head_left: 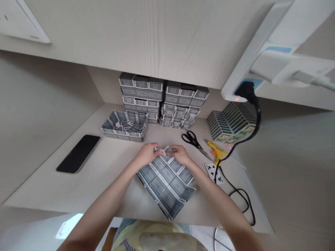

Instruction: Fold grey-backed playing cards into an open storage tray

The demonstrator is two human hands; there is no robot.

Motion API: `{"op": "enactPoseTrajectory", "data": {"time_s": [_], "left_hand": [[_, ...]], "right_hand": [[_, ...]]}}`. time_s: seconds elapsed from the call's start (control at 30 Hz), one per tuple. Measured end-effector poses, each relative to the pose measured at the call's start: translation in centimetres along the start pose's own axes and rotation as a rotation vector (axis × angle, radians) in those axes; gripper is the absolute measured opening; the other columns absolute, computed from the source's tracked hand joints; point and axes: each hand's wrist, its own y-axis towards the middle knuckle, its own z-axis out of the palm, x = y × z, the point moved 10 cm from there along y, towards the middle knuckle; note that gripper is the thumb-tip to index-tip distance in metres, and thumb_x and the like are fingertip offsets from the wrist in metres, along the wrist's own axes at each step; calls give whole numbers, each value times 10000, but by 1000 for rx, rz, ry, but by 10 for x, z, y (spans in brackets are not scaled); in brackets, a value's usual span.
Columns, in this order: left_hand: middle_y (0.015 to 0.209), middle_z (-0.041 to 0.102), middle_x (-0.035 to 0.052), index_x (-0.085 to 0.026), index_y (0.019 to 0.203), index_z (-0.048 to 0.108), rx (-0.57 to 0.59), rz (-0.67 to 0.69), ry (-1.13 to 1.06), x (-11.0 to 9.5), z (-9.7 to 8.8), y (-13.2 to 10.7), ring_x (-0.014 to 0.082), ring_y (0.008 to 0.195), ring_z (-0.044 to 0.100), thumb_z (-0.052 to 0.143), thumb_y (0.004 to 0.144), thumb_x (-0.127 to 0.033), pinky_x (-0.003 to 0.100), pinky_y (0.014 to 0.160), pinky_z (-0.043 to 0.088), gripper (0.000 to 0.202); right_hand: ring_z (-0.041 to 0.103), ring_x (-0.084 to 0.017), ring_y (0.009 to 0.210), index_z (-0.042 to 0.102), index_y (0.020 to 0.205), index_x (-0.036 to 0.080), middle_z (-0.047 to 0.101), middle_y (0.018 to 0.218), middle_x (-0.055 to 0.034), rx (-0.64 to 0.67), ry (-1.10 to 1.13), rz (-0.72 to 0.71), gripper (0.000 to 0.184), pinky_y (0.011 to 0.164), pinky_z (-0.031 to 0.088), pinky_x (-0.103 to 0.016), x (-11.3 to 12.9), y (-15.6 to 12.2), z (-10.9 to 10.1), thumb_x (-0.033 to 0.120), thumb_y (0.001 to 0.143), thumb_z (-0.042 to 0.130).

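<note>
A shallow box made of grey-backed playing cards (163,177) lies cornerwise on the desk in front of me, with some side walls raised. My left hand (148,154) is closed at its far corner and pinches a small white-faced playing card (160,151) with red marks. Opposite it, my right hand (180,154) is closed with fingertips on the box's far corner, its thumb beside that card. Whether the card is joined to the box is hidden by my fingers.
Behind stand stacked card boxes (141,89) and an open card bin (123,134) holding loose cards. A phone (78,153) lies left. At right are scissors (193,140), a yellow glue gun (217,150) with a looping black cord (242,141), a clubs card (213,173) and card stacks (230,122).
</note>
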Motion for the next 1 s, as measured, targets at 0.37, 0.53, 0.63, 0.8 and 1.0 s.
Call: {"op": "enactPoseTrajectory", "data": {"time_s": [0.37, 0.53, 0.63, 0.8, 1.0], "left_hand": [[760, 645, 51, -173, 838, 562, -46, -11, 100, 6, 2, 10, 167, 693, 588, 455, 808, -276, 227, 571, 364, 152], [751, 656, 62, -153, 756, 601, 32, 10, 65, 6, 10, 12, 162, 670, 577, 456, 801, -265, 228, 583, 366, 188], [753, 658, 62, -147, 760, 609, 66, -12, 46, 8, 12, 13, 157, 669, 575, 456, 799, -257, 224, 588, 366, 193], [772, 655, 64, -154, 783, 600, 100, -11, 76, 6, 15, 13, 164, 696, 580, 435, 806, -234, 225, 592, 369, 185], [820, 647, 105, -139, 900, 536, 110, 21, 181, -3, 18, 8, 193, 751, 599, 412, 813, -189, 242, 594, 383, 159]], "right_hand": [[566, -141, 540, 639, 728, 147, 647, 650, -16, -104, 146, 28, 314, 534, 448, -259, -7, -13, -7, 367, 516, 714], [558, -138, 533, 643, 713, 147, 648, 645, -21, -115, 166, 21, 289, 522, 442, -254, -5, -16, -7, 359, 526, 705], [561, -137, 541, 654, 734, 149, 655, 659, -20, -128, 123, -25, 279, 524, 437, -248, 0, -16, -8, 361, 554, 686], [519, -110, 514, 666, 729, 164, 627, 600, 14, -130, -100, -155, 206, 494, 390, -212, 19, -16, -10, 344, 645, 610], [510, -105, 544, 681, 733, 194, 637, 617, 22, -135, -462, -314, 168, 522, 358, -198, 54, -22, -8, 275, 732, 534]]}}
